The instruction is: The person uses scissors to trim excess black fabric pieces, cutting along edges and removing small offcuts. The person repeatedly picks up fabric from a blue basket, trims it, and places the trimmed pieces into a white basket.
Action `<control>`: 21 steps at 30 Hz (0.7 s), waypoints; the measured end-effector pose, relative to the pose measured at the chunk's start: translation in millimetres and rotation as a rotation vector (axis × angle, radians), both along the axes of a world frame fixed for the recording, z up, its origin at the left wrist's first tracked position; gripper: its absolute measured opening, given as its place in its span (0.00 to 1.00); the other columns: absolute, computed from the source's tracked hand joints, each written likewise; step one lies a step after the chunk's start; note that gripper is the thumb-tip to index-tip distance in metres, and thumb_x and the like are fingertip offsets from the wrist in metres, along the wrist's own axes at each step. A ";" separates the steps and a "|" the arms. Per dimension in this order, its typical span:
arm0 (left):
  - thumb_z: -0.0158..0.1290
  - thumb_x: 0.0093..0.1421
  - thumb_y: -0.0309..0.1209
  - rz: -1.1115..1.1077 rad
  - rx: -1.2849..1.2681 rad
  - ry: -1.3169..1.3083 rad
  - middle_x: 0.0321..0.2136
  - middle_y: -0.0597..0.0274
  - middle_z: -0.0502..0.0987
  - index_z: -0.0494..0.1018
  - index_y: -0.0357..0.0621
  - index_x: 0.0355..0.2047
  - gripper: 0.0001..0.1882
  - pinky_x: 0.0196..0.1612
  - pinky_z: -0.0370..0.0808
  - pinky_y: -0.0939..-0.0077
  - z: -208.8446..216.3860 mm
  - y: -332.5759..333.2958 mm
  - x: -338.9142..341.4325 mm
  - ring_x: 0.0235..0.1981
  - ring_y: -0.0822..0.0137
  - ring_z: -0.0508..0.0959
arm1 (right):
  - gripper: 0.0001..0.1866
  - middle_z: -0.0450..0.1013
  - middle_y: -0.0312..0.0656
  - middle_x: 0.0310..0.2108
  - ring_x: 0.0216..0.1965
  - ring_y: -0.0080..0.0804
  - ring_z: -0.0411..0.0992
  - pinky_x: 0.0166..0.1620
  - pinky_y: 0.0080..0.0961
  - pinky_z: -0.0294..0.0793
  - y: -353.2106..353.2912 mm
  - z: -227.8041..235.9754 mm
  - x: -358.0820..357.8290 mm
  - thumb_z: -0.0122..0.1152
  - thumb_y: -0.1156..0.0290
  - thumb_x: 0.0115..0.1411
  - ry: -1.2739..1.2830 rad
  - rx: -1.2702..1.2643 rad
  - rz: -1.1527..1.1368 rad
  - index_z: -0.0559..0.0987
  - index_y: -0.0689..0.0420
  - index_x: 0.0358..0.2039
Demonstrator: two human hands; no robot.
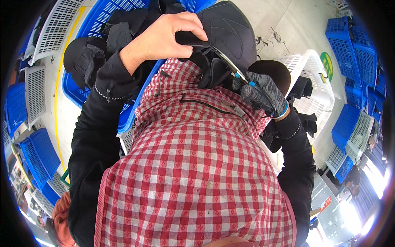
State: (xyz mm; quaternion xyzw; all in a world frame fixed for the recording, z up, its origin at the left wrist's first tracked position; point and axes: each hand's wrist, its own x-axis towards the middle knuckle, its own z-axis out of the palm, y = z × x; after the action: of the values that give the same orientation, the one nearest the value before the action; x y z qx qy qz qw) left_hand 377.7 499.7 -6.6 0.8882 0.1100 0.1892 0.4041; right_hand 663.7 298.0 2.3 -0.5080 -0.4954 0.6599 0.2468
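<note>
My bare left hand [164,39] pinches the edge of a black stitched fabric piece [228,31] that looks like a cap, between thumb and fingers. The piece lies over my lap, with a rounded panel and curved seams showing. My right hand [263,92], in a grey knit glove, closes round the handles of a pair of scissors [228,62]. Their metal blades point up and left, the tips at the fabric beside my left hand. Whether the blades are apart is hard to see.
A blue basket [72,88] heaped with similar black pieces [84,57] stands at my left. On the right is a white basket [325,92] with black fabric at its side. Thread scraps [275,36] lie on the floor. Blue crates [347,49] are stacked farther right.
</note>
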 end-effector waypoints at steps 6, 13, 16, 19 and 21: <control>0.59 0.46 0.24 -0.008 -0.013 -0.005 0.40 0.58 0.79 0.84 0.40 0.42 0.19 0.53 0.77 0.70 0.5 1.0 2.7 0.43 0.59 0.80 | 0.18 0.77 0.32 0.30 0.30 0.17 0.70 0.35 0.19 0.71 -4.9 -3.0 -2.6 0.64 0.59 0.70 0.005 0.047 -0.025 0.81 0.60 0.50; 0.59 0.46 0.23 0.024 0.012 -0.012 0.40 0.57 0.80 0.84 0.41 0.42 0.19 0.53 0.77 0.69 0.3 -3.5 2.4 0.43 0.59 0.80 | 0.37 0.70 0.29 0.26 0.23 0.14 0.65 0.27 0.14 0.63 -7.6 -4.0 0.7 0.59 0.35 0.65 0.137 -0.096 -0.021 0.76 0.60 0.52; 0.59 0.45 0.23 0.031 0.034 -0.019 0.40 0.57 0.80 0.84 0.41 0.42 0.20 0.52 0.77 0.69 1.1 -5.5 3.0 0.43 0.59 0.80 | 0.38 0.70 0.29 0.25 0.22 0.14 0.65 0.26 0.14 0.62 -8.3 -3.5 3.0 0.57 0.33 0.65 0.147 -0.119 -0.022 0.76 0.60 0.52; 0.60 0.45 0.23 0.031 0.040 -0.021 0.40 0.57 0.80 0.84 0.41 0.41 0.20 0.52 0.77 0.69 1.7 -6.7 4.4 0.43 0.59 0.80 | 0.38 0.70 0.30 0.25 0.21 0.14 0.64 0.26 0.14 0.62 -8.6 -5.5 5.0 0.56 0.33 0.66 0.161 -0.138 -0.022 0.76 0.60 0.51; 0.60 0.45 0.23 0.027 0.029 -0.023 0.40 0.57 0.80 0.84 0.41 0.42 0.19 0.53 0.77 0.69 2.0 -6.9 4.6 0.43 0.59 0.80 | 0.37 0.71 0.30 0.24 0.20 0.14 0.64 0.25 0.15 0.61 -7.6 -7.1 7.2 0.56 0.33 0.66 0.159 -0.133 -0.021 0.77 0.61 0.50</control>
State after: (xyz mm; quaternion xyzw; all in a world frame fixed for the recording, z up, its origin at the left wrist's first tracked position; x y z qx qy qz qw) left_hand 382.4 492.8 -4.6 0.8900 0.1145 0.2065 0.3901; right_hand 670.9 290.4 -4.8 -0.4747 -0.4239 0.7270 0.2579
